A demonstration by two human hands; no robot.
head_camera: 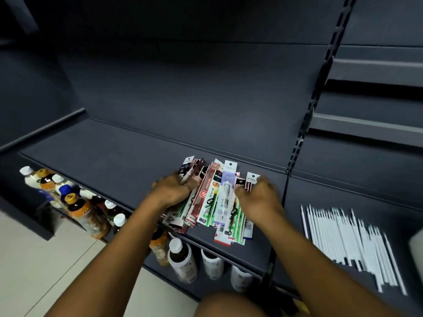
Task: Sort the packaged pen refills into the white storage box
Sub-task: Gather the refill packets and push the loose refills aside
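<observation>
A pile of packaged pen refills [215, 200] lies fanned out on the dark shelf [114, 161], colourful flat packs with hang tabs pointing to the back. My left hand [171, 191] lies over the pile's left side, its fingers curled round the dark and red packs there. My right hand [258, 197] is at the pile's right edge, thumb and curled fingers closed on the outer packs; it is motion-blurred. A white corner at the far right edge may be the white storage box [416, 248]; most of it is out of frame.
Several loose white refills [348, 241] lie in a row on the neighbouring shelf section to the right. Drink bottles [77, 207] stand on the lower shelf below the front edge. A slotted upright [304, 133] divides the two sections. My knee [229, 305] is at the bottom.
</observation>
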